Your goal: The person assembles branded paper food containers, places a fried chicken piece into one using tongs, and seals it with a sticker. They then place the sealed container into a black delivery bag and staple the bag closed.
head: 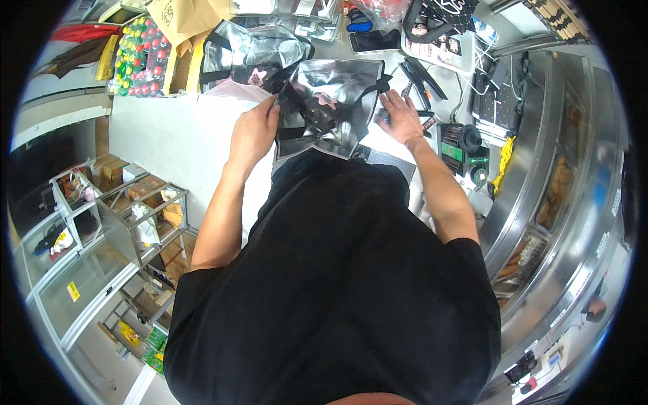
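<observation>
An insulated bag [324,109] with a shiny silver lining and black handles lies before me against my body. On it sits a pink star-shaped piece [325,100]. My left hand [255,129] pinches the bag's left edge between thumb and fingers. Near its right edge is my right hand [403,119], palm down with fingers apart and nothing held; whether its fingertips touch the black handle is unclear. Just beyond lies a similar silver-lined bag [253,48], with a pale pink sheet [238,90] at its near side and another pink star piece [256,77].
A black stapler [422,81] and a small black-and-green device [455,149] lie to the right. Behind are a phone [374,41] and a white plastic tray [463,63]. Shrink-wrapped bottles [142,61] and a brown paper bag [187,20] stand at left. A steel cabinet [536,167] borders the right.
</observation>
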The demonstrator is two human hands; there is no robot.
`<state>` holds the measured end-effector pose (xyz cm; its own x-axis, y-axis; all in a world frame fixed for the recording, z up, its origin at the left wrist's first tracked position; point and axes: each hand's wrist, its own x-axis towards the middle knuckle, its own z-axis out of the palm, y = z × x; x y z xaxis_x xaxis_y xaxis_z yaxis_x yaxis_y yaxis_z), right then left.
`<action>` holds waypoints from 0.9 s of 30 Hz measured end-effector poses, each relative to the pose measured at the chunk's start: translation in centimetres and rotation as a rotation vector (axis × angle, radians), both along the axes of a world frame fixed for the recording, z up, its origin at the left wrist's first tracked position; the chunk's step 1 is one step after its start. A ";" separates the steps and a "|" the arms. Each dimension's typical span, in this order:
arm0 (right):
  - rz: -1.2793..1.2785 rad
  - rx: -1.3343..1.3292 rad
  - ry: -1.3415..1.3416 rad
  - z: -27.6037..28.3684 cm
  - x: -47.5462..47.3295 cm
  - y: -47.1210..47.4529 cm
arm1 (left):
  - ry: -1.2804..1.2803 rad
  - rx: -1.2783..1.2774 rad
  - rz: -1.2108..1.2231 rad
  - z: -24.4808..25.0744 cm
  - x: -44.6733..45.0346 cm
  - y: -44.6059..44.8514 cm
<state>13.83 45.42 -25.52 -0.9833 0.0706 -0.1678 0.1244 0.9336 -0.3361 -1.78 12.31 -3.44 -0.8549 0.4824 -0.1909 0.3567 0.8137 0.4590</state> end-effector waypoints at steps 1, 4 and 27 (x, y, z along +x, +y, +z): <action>0.004 0.011 -0.109 1.4 -0.4 0.8 | 0.018 0.007 -0.014 0.0 0.1 0.2; -0.390 -0.391 0.357 9.2 -2.4 -0.7 | 0.010 0.010 0.009 -0.2 0.2 0.6; 0.050 0.029 -0.239 14.1 -9.7 -14.7 | -0.068 0.138 0.058 -2.9 -2.4 0.4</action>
